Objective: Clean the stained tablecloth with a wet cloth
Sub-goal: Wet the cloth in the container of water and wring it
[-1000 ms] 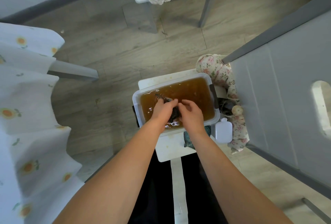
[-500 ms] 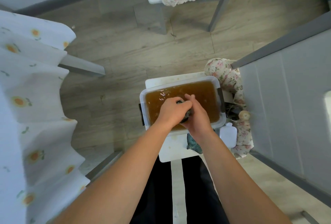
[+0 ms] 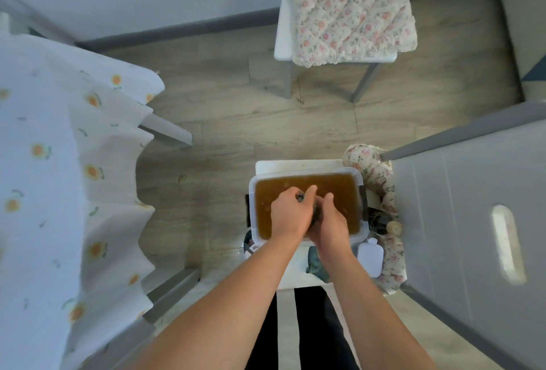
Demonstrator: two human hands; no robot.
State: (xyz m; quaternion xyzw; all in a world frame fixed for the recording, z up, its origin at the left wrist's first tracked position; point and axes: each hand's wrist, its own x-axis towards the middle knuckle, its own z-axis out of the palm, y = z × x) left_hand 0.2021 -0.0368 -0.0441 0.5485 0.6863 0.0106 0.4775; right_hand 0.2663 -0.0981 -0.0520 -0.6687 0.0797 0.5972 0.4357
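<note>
the cloth (image 3: 315,213) is pretty much buried, just a dark sliver peeking out between the left hand (image 3: 291,216) and right hand (image 3: 332,227) wrapped round it. tablecloth (image 3: 59,162) runs off the left edge. something teal (image 3: 317,266) sits half under the right wrist, and the dark clutter (image 3: 379,219) beside the tub (image 3: 251,210) is too small to make out
</note>
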